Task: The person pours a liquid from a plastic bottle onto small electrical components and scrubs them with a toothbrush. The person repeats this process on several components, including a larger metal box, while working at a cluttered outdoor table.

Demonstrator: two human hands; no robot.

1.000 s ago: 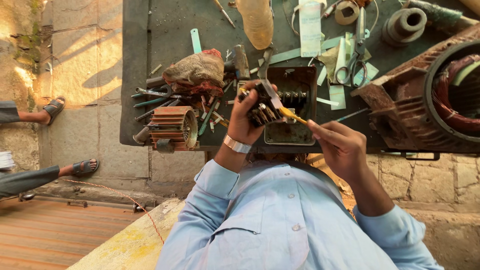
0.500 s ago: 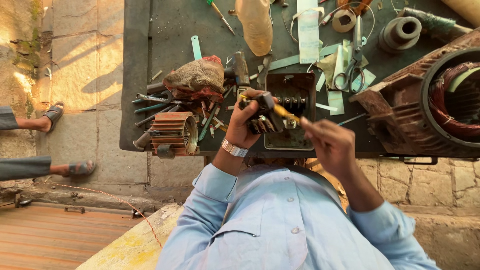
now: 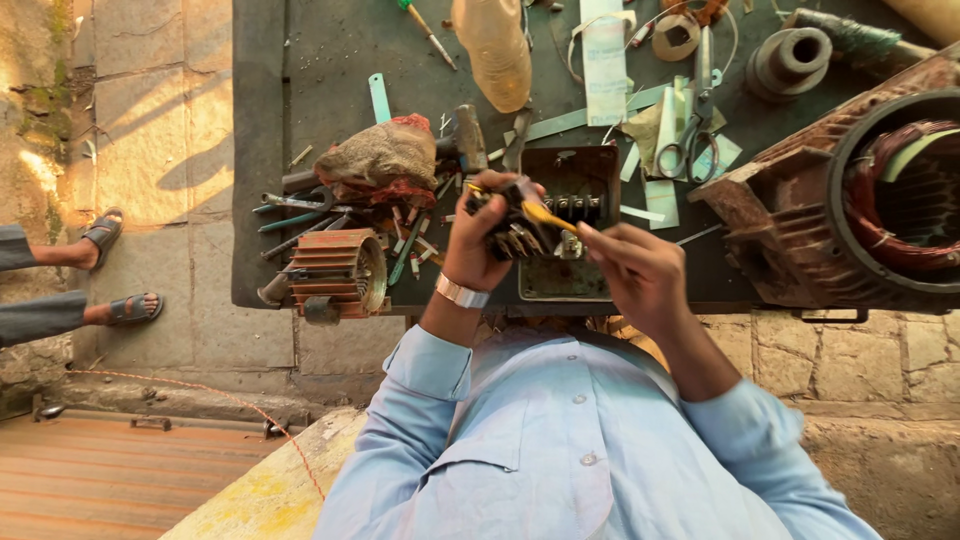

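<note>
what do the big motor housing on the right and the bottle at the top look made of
Motor housing: likely cast iron or steel, rough and matt, going by the reddish-brown rusty look and thick ribs. Coils inside look like copper winding, reddish strands. Bottle: probably plastic, translucent amber with a soft sheen.

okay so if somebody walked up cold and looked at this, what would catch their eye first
Most likely the two hands at the centre: the left hand grips a dark terminal block while the right hand works a yellow-handled tool against it, above an open metal box. Next, the big rusty motor housing with copper windings at the right edge, then the ribbed red cover among scattered tools on the left.
</note>
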